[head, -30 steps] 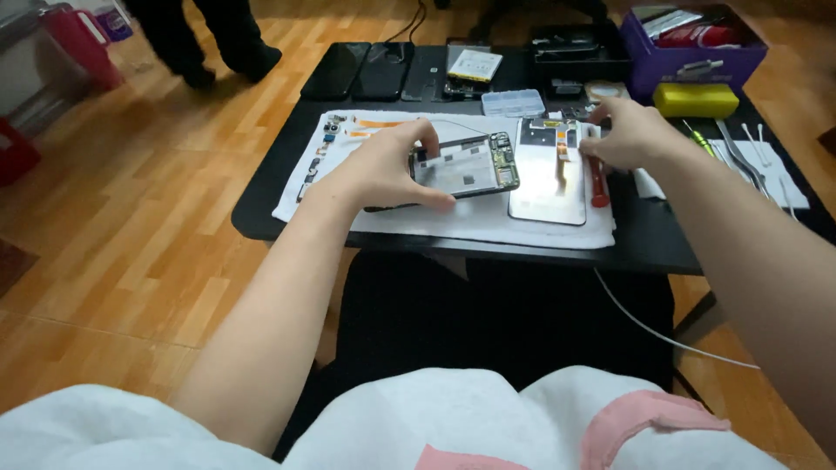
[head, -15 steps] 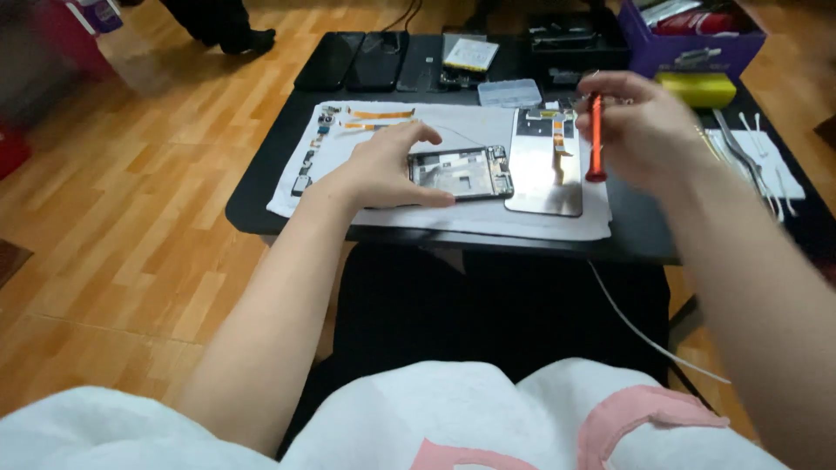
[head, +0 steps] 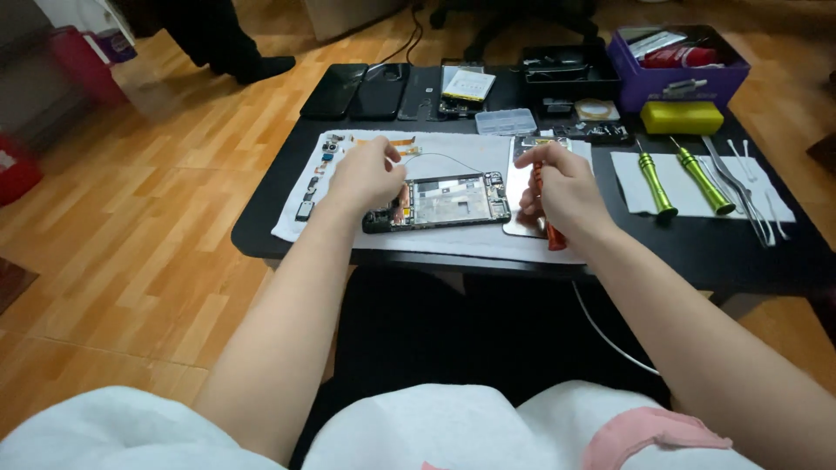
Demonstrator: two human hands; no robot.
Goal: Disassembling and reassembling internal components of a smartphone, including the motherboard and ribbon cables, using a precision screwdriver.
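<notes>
An opened phone frame with bare boards lies on a white cloth on the black table. My left hand rests at the frame's left end, fingers pinched over it; what they pinch is hidden. My right hand is closed around an orange-handled tool, whose lower end sticks out below the fist. That hand sits over a shiny phone back panel lying right of the frame. A thin wire arcs across the cloth behind the frame.
Small removed parts line the cloth's left edge. Two green screwdrivers and tweezers lie on a paper at right. Behind stand dark phones, a clear small box, a yellow block and a purple bin. A person's legs stand far left.
My right hand came down from a raised position with the orange tool and now sits low over the back panel. My left hand stays at the frame's left end.
</notes>
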